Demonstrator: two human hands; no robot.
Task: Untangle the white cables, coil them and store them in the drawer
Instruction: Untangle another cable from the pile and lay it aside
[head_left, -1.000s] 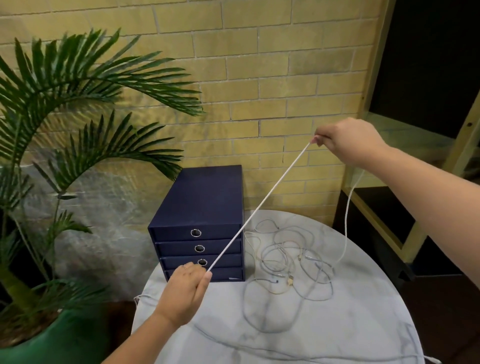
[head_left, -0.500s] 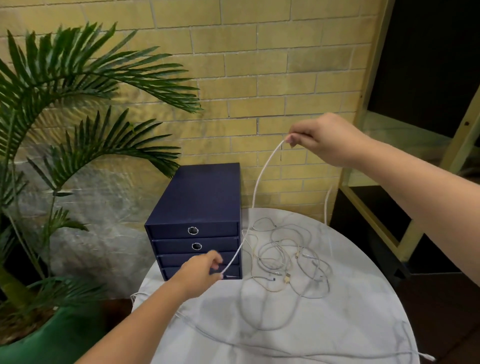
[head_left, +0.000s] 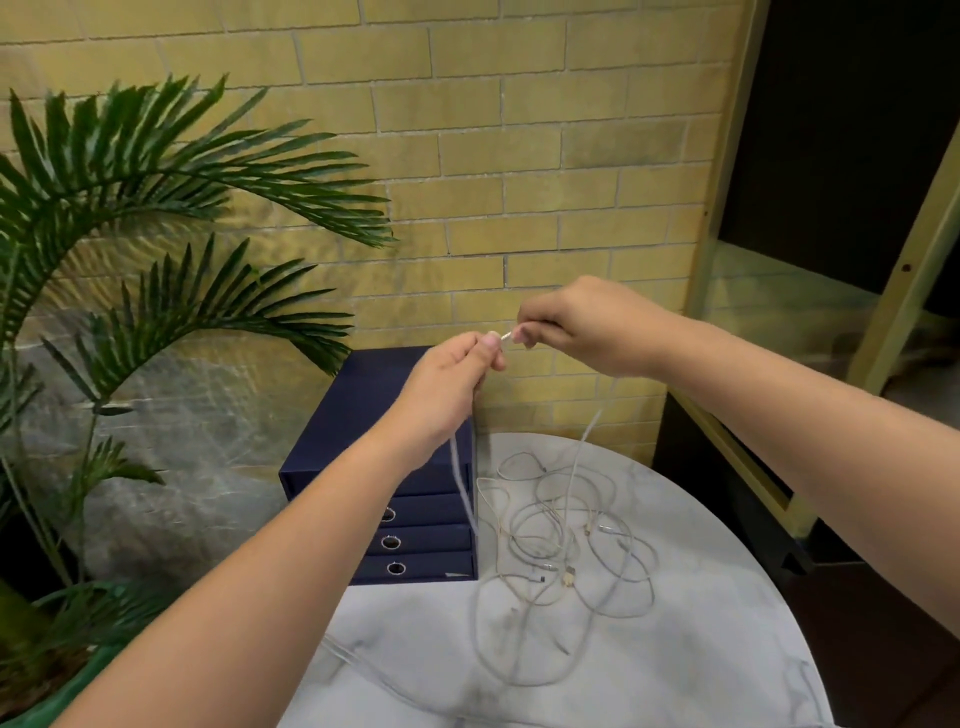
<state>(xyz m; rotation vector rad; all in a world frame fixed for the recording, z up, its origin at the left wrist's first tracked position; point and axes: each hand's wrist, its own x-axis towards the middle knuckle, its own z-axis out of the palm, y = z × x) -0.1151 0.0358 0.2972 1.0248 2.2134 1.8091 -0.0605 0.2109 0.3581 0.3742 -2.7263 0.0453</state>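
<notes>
Over on the far left we have the palm, its fronds arching out from a green pot down in the corner. Moving in, we come to the navy drawer unit, standing at the back left of the marble table against the brick wall. We count three ring pulls on closed fronts; the top front's pull is behind the forearm.

Now the left hand, raised in front of the unit's top with its fingers curled tight round the white cable. A blurred length of it drops from the fist down across the drawer fronts. Only a short bare stretch of cable bridges the gap to the right hand, which is just beside it at nearly the same height. Thumb and fingertips there are pinched closed on the cable's end (the plug itself is too small for us to make out). From under that hand another strand hangs down towards the table.

Below it, the tangle of white cables lies loose on the marble, just right of the drawer unit, loops overlapping and a few connectors showing in the middle. None of it is in a drawer.

On the far right, we have a pale shelf frame with dark openings.
</notes>
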